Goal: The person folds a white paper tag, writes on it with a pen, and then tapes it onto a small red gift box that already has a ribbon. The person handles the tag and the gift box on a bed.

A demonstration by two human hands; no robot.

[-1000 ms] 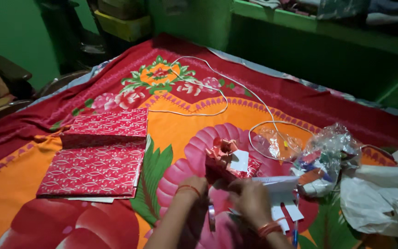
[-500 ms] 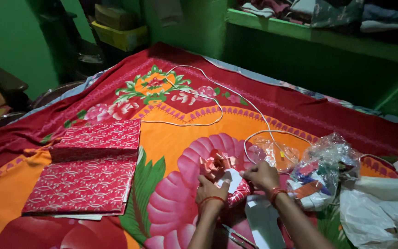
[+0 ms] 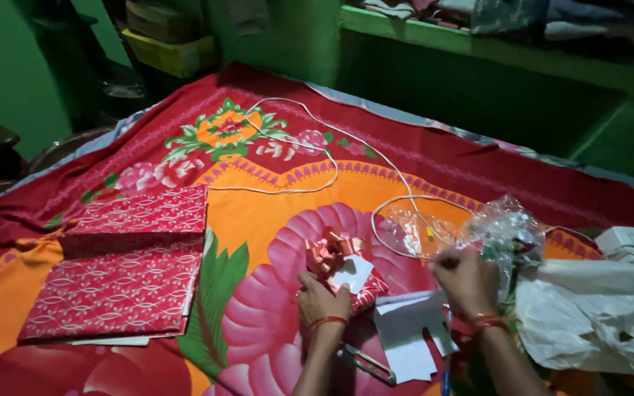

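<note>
Surface: a bedspread (image 3: 273, 213) of red and orange cloth printed with large pink flowers and green leaves, spread flat and taking up most of the view.
Landmark: a small gift wrapped in shiny red paper (image 3: 357, 287) with a pink ribbon bow (image 3: 332, 249) and a white tag (image 3: 352, 273) on top, lying on the big pink flower near the middle of the bedspread.
Left hand: the left hand (image 3: 321, 299) rests against the near side of the gift, fingers curled onto the wrapping, holding it down.
Right hand: the right hand (image 3: 466, 279) is right of the gift, apart from it, fingers bunched at the edge of a crinkled clear plastic bag (image 3: 504, 235); whether it pinches anything cannot be told.
Near the gift: white paper cut-outs (image 3: 409, 337) just right and nearer; metal scissors (image 3: 365, 362) nearer, beside the left forearm.
Left of the gift: two flat pieces of red patterned wrapping paper (image 3: 130, 257), well apart from it.
Beyond the gift: a white cable (image 3: 317, 147) looping across the cloth.
Far right: a white plastic bag (image 3: 596, 315).
Room: dim, green walls (image 3: 9, 66), a green shelf (image 3: 478, 44) along the far side with folded cloth on it.
</note>
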